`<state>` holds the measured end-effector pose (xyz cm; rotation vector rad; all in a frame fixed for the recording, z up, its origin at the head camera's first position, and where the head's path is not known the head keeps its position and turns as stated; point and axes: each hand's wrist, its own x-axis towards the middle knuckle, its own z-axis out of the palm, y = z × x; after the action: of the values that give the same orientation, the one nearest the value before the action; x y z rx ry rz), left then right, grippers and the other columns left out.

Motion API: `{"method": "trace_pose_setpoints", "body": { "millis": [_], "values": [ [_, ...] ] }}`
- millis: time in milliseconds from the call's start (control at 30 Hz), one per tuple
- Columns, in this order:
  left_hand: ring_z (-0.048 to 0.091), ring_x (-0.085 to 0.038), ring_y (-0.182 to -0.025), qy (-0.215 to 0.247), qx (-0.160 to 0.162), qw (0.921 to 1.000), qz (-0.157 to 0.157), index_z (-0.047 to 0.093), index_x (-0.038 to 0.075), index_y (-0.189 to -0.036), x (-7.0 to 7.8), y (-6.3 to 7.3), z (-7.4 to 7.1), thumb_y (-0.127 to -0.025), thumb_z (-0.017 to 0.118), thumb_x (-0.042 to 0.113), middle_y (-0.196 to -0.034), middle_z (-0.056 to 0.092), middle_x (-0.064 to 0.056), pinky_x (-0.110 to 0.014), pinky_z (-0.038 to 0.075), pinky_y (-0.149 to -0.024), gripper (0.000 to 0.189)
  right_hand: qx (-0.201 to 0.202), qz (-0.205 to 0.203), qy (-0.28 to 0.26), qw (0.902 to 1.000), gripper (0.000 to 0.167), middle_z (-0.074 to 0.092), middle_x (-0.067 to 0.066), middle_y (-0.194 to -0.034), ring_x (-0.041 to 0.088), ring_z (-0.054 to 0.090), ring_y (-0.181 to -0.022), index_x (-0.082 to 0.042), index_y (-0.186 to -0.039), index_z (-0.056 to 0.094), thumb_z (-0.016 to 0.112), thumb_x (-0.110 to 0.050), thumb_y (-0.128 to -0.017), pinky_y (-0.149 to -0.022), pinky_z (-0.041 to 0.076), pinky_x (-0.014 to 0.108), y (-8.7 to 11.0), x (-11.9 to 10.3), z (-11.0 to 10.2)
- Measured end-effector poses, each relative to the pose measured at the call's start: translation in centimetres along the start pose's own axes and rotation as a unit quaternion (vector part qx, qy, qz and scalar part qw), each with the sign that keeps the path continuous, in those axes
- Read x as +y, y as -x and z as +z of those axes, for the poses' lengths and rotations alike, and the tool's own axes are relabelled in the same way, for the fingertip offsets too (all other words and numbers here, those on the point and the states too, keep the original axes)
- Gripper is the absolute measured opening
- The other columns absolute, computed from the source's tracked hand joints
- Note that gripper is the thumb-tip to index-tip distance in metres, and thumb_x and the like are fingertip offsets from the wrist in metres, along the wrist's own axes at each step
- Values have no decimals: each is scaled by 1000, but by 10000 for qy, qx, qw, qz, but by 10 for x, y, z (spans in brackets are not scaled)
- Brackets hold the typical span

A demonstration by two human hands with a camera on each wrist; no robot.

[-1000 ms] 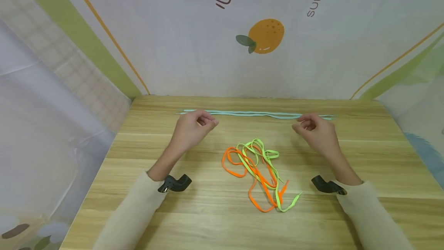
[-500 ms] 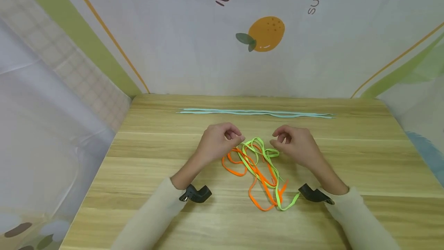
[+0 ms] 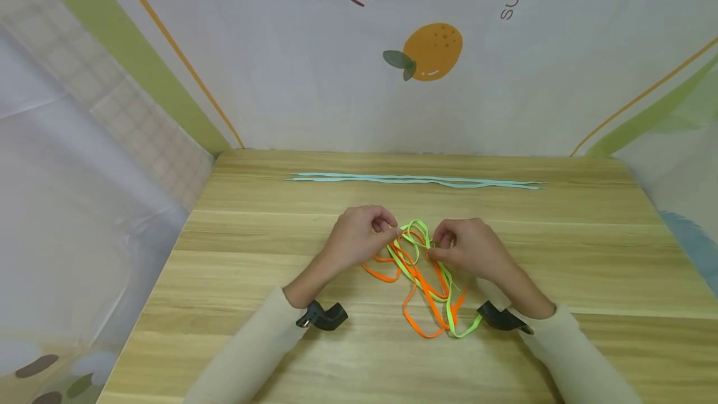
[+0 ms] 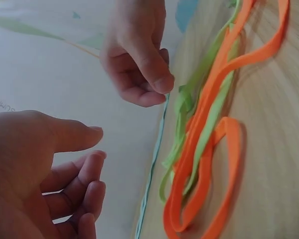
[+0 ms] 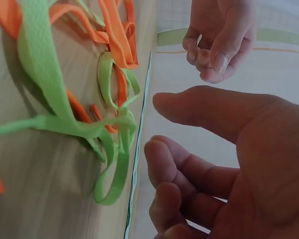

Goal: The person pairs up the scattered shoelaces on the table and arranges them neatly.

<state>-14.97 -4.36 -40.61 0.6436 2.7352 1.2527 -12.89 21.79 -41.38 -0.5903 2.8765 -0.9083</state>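
An orange shoelace (image 4: 234,149) and a lime green shoelace (image 5: 40,55) lie in a loose, looped tangle at the middle of the table. In the head view my left hand (image 3: 361,239) is at the tangle's upper left and my right hand (image 3: 473,245) at its upper right. Both wrist views show thumb and fingers apart with nothing between them, the fingers loosely bent. The hands face each other, and in the head view their fingertips cover small parts of the tangle. Whether any fingertip touches a lace I cannot tell.
Two light blue shoelaces (image 3: 477,186) lie stretched out side by side near the back edge of the wooden table (image 3: 224,304). Behind it hangs a white cloth (image 3: 314,80) printed with fruit. A black wrist camera (image 3: 325,317) sits on each sleeve.
Both hands have come away from the light blue shoelaces, moving inward and toward the person, to the orange and green tangle. The laces look almost unmoved.
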Motion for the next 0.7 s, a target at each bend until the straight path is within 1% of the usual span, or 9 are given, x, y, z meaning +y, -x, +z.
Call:
{"method": "trace_pose_setpoints", "body": {
  "millis": [133,233,333,467,600,700],
  "values": [
    [60,-7,-72,-284,-236,9993,95,80,13,-96,-5,-1,5,-97,82,22,-78,65,10,-26,48,-69,9,-110,-8,-18,9999,15,64,-12,-74,7,57,-67,-17,-89,73,89,-18,-88,-67,49,31,1,-4,6],
    [59,-6,-70,-394,-426,9982,119,81,14,-96,-8,0,10,-96,84,22,-78,65,12,-26,48,-69,8,-254,-142,-47,9996,13,63,-14,-72,6,56,-65,-17,-88,74,87,-17,-89,-65,49,29,2,-8,13],
    [59,-3,-69,-421,-582,9974,107,82,14,-97,-10,1,16,-96,84,22,-77,66,13,-25,49,-69,8,-377,-315,47,9988,13,60,-17,-69,3,55,-63,-20,-83,75,85,-17,-89,-61,48,28,3,-13,21],
    [58,-3,-70,-539,-666,9962,159,84,15,-98,-11,3,21,-95,84,20,-77,65,14,-25,49,-68,6,-477,-417,271,9976,17,57,-20,-63,2,52,-59,-21,-76,73,85,-19,-88,-56,46,26,5,-17,28],
    [60,-4,-72,-736,-748,9939,333,86,15,-100,-9,3,24,-95,85,16,-78,68,12,-25,49,-68,6,-547,-440,343,9969,18,56,-19,-61,2,50,-58,-19,-75,74,86,-17,-88,-54,45,25,6,-18,31],
    [61,-7,-77,-947,-947,9889,650,88,15,-107,-9,4,23,-94,87,15,-85,72,8,-26,50,-71,13,-597,-490,269,9966,17,57,-18,-62,2,51,-57,-18,-76,75,85,-13,-89,-53,45,24,6,-17,31]
  ]
}}
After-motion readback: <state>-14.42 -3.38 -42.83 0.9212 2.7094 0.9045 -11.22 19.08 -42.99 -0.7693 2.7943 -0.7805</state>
